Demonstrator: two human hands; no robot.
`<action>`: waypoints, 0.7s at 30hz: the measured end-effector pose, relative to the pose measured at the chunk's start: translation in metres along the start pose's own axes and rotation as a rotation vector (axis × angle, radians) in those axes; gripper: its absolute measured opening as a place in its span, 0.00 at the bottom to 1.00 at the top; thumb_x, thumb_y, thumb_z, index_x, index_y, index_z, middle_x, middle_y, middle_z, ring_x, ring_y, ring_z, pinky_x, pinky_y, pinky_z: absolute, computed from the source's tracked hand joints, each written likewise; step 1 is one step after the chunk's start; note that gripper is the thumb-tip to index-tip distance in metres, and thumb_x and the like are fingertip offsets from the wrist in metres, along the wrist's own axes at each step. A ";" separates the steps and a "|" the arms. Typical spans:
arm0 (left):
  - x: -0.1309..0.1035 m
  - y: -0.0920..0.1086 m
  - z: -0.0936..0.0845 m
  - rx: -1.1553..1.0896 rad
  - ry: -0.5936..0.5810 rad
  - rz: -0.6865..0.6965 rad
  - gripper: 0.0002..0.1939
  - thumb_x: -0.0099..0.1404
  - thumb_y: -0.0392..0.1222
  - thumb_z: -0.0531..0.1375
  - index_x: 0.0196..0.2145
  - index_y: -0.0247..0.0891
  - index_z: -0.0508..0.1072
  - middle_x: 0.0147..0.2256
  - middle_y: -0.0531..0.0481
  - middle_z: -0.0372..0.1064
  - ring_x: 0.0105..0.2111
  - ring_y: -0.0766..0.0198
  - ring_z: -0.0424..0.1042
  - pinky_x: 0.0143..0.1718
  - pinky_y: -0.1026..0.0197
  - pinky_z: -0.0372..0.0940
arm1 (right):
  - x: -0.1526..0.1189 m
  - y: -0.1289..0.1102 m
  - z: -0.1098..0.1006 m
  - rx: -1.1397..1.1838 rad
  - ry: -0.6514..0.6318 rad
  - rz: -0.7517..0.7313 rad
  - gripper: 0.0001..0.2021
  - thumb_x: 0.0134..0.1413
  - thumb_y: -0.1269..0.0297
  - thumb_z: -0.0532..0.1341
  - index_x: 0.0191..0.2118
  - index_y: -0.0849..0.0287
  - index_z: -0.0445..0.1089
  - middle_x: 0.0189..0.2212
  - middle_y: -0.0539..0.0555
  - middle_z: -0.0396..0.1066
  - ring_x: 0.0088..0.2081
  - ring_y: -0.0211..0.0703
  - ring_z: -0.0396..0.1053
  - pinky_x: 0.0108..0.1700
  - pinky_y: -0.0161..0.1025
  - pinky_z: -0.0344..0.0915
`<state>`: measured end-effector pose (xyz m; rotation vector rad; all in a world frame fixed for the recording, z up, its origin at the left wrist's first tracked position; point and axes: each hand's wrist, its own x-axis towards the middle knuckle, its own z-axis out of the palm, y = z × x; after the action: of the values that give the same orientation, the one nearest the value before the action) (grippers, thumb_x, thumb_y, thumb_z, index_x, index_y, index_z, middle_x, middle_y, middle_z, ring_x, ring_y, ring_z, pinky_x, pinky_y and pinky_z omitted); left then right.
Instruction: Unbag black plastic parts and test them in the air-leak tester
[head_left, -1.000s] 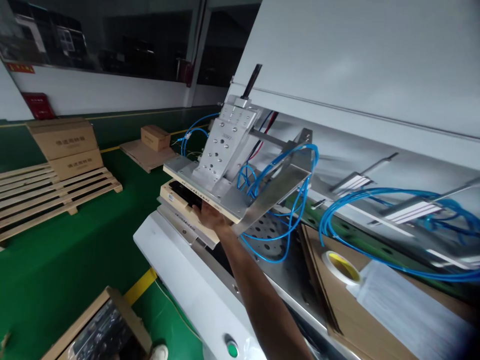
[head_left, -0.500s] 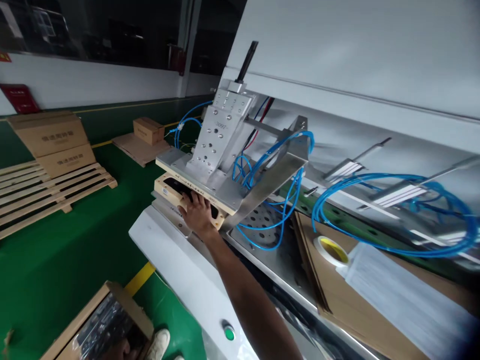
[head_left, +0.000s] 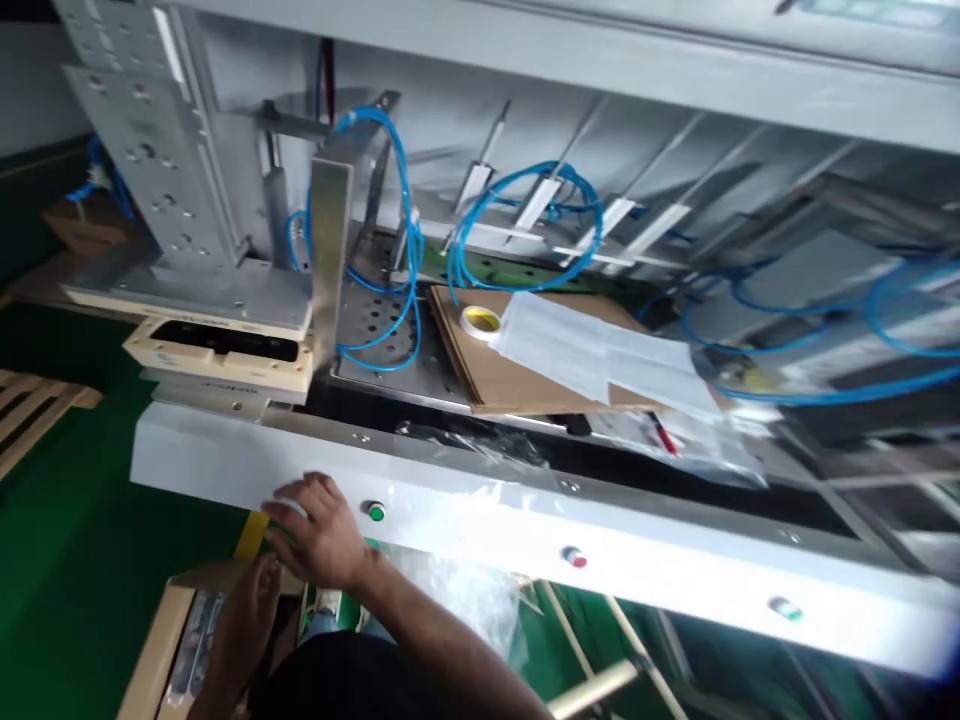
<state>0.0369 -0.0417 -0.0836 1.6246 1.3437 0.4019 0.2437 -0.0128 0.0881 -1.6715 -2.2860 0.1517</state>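
No writing can be read at this moment; the plates and the beige block carry marks too blurred to make out. Half a second ago the right hand reached up into the beige fixture block [head_left: 221, 352] under the metal press plate [head_left: 191, 295], and lettering showed on cartons in the upper left of the frame. Since then the view has swung right and down: the cartons and pallet are almost out of sight, and the arm has drawn back from the block to the lower left.

The right hand [head_left: 319, 535] lies against the white front panel [head_left: 525, 520] of the machine, just left of the green button [head_left: 376, 512], fingers loosely spread and gripping nothing. The left hand [head_left: 251, 610] sits below it, over the open cardboard box [head_left: 154, 650] in the lower left corner; whether its fingers close on anything cannot be told.

The fixture block sits left of centre, well above both hands. To its right lie a cardboard sheet [head_left: 525, 385], a tape roll [head_left: 481, 322] and clear plastic bags [head_left: 600, 355], with blue tubing [head_left: 525, 200] looping above. A red button [head_left: 575, 558] shows further right along the panel.
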 end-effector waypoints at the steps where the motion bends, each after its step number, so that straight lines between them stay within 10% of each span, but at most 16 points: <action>1: 0.005 0.012 0.004 0.005 0.028 0.087 0.22 0.71 0.58 0.55 0.53 0.45 0.75 0.53 0.38 0.78 0.56 0.38 0.77 0.57 0.39 0.71 | -0.032 0.000 0.004 0.029 0.003 0.035 0.21 0.74 0.55 0.48 0.65 0.34 0.68 0.56 0.40 0.78 0.58 0.38 0.73 0.65 0.39 0.70; 6: 0.012 0.073 0.043 0.176 0.105 0.556 0.21 0.74 0.49 0.56 0.60 0.39 0.72 0.58 0.34 0.74 0.60 0.42 0.73 0.62 0.40 0.67 | -0.162 0.029 0.008 0.075 0.513 0.460 0.26 0.64 0.65 0.56 0.65 0.37 0.68 0.39 0.53 0.79 0.39 0.56 0.78 0.37 0.54 0.79; 12: -0.005 0.093 0.084 0.397 0.230 0.684 0.31 0.74 0.47 0.59 0.72 0.47 0.59 0.66 0.36 0.66 0.65 0.38 0.67 0.64 0.37 0.63 | -0.307 0.124 -0.031 -0.369 1.008 1.132 0.17 0.67 0.60 0.57 0.56 0.61 0.72 0.44 0.63 0.74 0.44 0.55 0.73 0.48 0.54 0.73; 16: -0.011 0.086 0.095 0.401 0.302 0.690 0.37 0.74 0.46 0.59 0.75 0.51 0.52 0.69 0.38 0.62 0.66 0.38 0.65 0.66 0.36 0.62 | -0.415 0.192 -0.059 -0.511 1.091 1.565 0.31 0.63 0.52 0.56 0.62 0.73 0.67 0.55 0.75 0.69 0.56 0.66 0.68 0.58 0.60 0.66; 21: -0.019 0.085 0.114 0.377 0.397 0.645 0.38 0.73 0.51 0.58 0.76 0.50 0.51 0.70 0.38 0.60 0.67 0.36 0.63 0.67 0.34 0.62 | -0.485 0.241 -0.075 -0.492 1.119 1.616 0.35 0.62 0.52 0.52 0.64 0.79 0.66 0.56 0.80 0.70 0.58 0.71 0.68 0.58 0.61 0.64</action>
<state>0.1638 -0.1046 -0.0643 2.3892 1.1895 0.9359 0.6196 -0.4016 0.0085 -2.4008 0.0877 -0.8128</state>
